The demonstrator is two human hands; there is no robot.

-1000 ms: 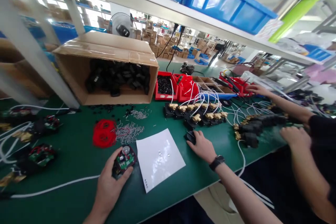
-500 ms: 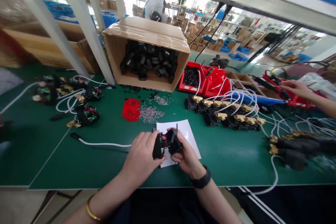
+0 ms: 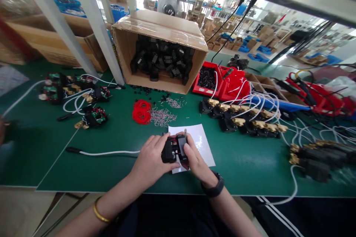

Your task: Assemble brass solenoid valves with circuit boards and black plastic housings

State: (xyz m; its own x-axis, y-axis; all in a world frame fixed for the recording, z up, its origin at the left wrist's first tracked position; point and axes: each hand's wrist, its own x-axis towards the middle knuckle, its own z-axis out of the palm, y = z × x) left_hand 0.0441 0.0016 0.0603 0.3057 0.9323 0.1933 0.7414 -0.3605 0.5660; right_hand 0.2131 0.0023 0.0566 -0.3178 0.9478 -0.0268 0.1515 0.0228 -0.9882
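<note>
Over a white sheet of paper [image 3: 204, 144], my left hand [image 3: 151, 155] is closed on a black housing half [image 3: 168, 150] that carries the inner parts. My right hand [image 3: 197, 161] grips a black cover [image 3: 182, 147], held close against the housing with a narrow gap where red wires show. A thin metal tool [image 3: 185, 132], perhaps a screwdriver, sticks up by the right fingers; most of it is hidden. From beneath my left hand a white cable [image 3: 108, 153] runs left to a black plug [image 3: 72, 150].
Red rings [image 3: 141, 112] and many small screws [image 3: 164, 117] lie beyond my hands. Behind them a cardboard box [image 3: 161, 26] holds black housings. Red bins [image 3: 205, 90] and rows of black units with brass fittings [image 3: 239, 121] stand right. Open circuit units [image 3: 96, 116] lie left.
The black cover in my right hand has turned and come nearer to the housing in my left. A co-worker's hand at the right is gone from view.
</note>
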